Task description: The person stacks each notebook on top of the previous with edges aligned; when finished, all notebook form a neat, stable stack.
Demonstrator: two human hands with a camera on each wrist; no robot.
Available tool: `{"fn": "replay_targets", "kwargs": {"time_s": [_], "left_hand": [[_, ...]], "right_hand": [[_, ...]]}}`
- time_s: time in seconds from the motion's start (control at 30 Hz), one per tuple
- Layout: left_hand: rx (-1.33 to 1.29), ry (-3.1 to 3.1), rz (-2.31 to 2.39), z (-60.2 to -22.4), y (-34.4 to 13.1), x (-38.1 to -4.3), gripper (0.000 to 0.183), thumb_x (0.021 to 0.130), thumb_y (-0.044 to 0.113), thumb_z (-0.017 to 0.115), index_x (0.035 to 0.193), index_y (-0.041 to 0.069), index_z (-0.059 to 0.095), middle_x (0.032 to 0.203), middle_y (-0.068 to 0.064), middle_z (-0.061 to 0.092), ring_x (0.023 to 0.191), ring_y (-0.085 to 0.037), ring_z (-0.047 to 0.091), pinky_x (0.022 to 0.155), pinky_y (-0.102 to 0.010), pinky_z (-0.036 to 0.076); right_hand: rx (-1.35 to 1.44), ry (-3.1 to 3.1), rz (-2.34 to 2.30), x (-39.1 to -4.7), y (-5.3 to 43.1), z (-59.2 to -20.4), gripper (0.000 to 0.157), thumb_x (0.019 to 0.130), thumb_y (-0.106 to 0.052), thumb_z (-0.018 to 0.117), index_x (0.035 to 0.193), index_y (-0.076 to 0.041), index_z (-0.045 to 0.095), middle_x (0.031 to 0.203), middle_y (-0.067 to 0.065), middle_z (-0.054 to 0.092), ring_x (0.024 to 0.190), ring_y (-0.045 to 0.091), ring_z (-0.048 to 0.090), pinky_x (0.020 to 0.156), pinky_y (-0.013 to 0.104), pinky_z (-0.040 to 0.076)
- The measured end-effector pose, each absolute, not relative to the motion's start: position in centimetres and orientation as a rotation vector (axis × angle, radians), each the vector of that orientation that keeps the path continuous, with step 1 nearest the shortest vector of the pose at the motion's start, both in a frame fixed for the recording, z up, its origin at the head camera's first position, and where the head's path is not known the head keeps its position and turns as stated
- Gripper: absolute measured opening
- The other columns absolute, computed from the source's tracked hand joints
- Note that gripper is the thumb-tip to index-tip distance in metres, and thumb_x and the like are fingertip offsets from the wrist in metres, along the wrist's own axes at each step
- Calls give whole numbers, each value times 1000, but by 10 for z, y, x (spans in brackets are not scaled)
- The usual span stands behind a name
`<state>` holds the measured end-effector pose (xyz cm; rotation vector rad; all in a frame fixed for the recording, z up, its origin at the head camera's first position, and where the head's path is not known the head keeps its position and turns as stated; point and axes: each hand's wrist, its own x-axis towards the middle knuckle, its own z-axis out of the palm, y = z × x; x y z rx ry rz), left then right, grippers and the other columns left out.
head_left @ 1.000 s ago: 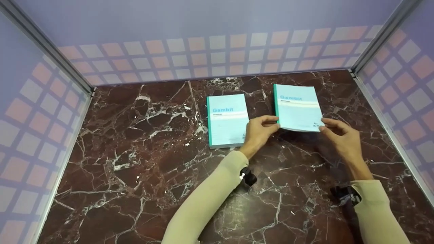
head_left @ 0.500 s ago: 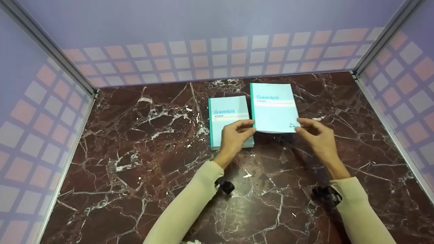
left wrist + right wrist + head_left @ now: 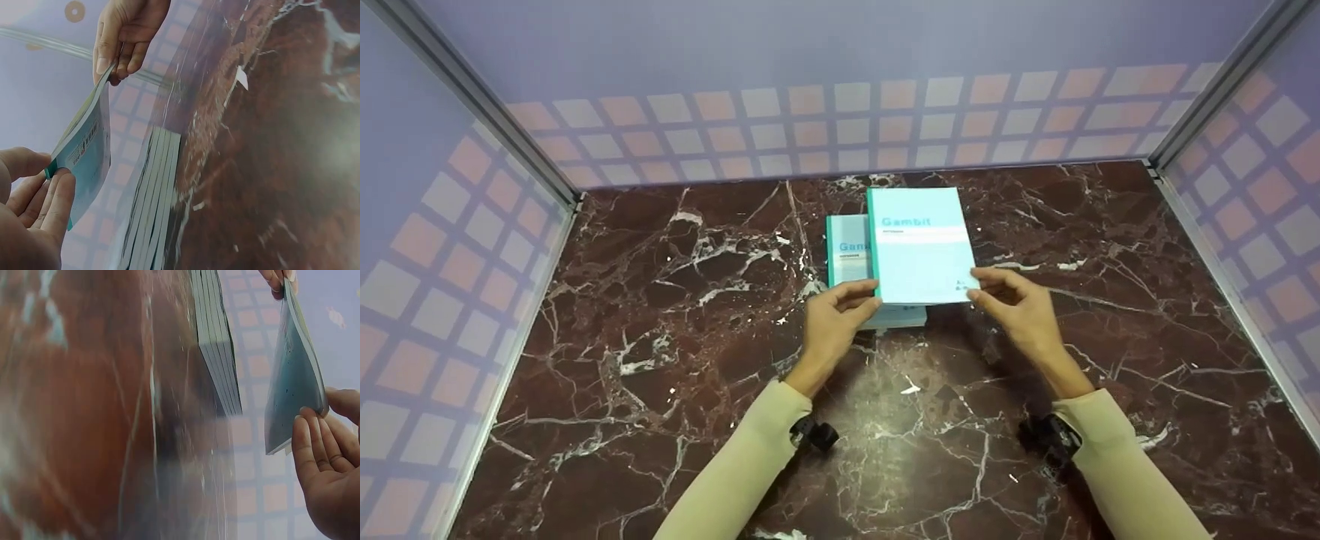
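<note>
Both hands hold a light blue notebook (image 3: 922, 259) with a green spine, its cover reading "Gambit". The left hand (image 3: 834, 322) pinches it by the lower spine corner, and the right hand (image 3: 1024, 315) pinches the opposite lower corner. In both wrist views the notebook hangs in the air, with a gap between it and a stack of notebooks (image 3: 151, 197) lying on the table. From the head view it overlaps that stack, leaving only the left strip and lower edge showing. The right wrist view shows the stack's page edges (image 3: 216, 349) and the held notebook's underside (image 3: 295, 382).
The table (image 3: 675, 420) has a dark red marbled, glossy surface. Lilac panels with pink and white squares stand at the back (image 3: 810, 120), left (image 3: 450, 225) and right (image 3: 1267, 225), joined by metal corner posts. A small white scrap (image 3: 911, 390) lies in front of the stack.
Both hands have carried the held notebook leftward, from the right of the stack to over it. Their grip on its two lower corners looks the same.
</note>
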<state>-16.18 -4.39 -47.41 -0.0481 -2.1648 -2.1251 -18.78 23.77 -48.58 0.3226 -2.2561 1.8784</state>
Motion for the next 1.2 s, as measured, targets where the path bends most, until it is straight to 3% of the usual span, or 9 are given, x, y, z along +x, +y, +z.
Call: {"fn": "replay_targets", "kwargs": {"time_s": [0.23,0.43,0.8,1.03,1.2], "left_hand": [[-29,-2133,-2108,-479,-63,-151,25,91,-2,82,115,-3,79,112,-16,78,97,-26,77,81,-31,64],[-10,-2146,-2069,-486,-76,-144,24,93,-2,80,117,-2,79,114,-13,78,98,-24,77,76,-26,63],[74,-2123,-2103,-497,-90,-142,24,93,-2,79,117,-3,78,114,-16,78,97,-24,77,81,-28,63],[125,-2152,-2088,-501,-92,-143,24,93,-2,80,116,0,80,111,-12,79,93,-21,77,80,-38,64],[178,-2157,-2089,-505,-94,-144,24,91,-3,81,115,-2,80,109,-16,79,93,-24,78,78,-33,64]], "right_hand": [[382,-2262,1886,-188,220,-491,29,90,5,82,119,5,77,101,20,74,86,13,71,79,21,60],[408,-2262,1914,-186,205,-495,29,90,7,82,118,8,76,101,22,73,85,12,71,79,21,60],[381,-2330,1916,-188,190,-501,28,90,1,84,117,4,78,100,19,75,87,14,70,82,21,59],[334,-2409,1861,-188,185,-502,31,91,-1,84,119,6,76,106,20,75,90,12,69,84,20,57],[308,-2472,1803,-190,180,-505,32,89,0,85,119,6,76,107,20,75,90,15,68,82,17,56]]}}
